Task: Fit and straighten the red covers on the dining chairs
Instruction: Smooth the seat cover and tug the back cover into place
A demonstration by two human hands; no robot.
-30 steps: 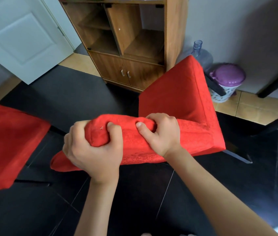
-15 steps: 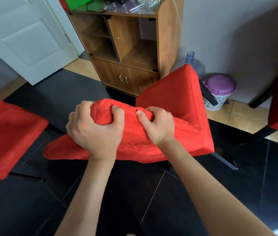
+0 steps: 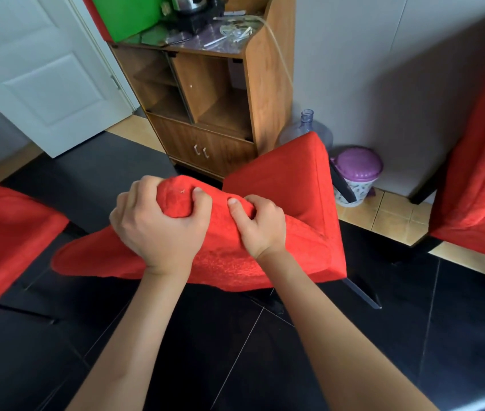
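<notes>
A dining chair with a red cover (image 3: 288,185) stands in front of me, its seat facing away and its back top edge nearest. My left hand (image 3: 158,229) grips the bunched red fabric at the left end of that top edge. My right hand (image 3: 260,225) grips the same edge just to the right, thumb pressed into the cloth. A loose flap of the cover (image 3: 87,259) hangs out to the left below my hands. Two more red-covered chairs show at the left edge (image 3: 4,241) and the right edge (image 3: 481,188).
A wooden cabinet (image 3: 214,114) stands against the wall behind the chair, with a white door (image 3: 36,72) to its left. A clear water bottle (image 3: 306,129) and a purple-lidded bin (image 3: 356,173) sit by the wall. Dark floor tiles (image 3: 235,351) lie under me.
Both hands keep their grip on the cover's top edge while the view has tilted up, showing the cabinet top. The chair and hands sit slightly lower and further right in view.
</notes>
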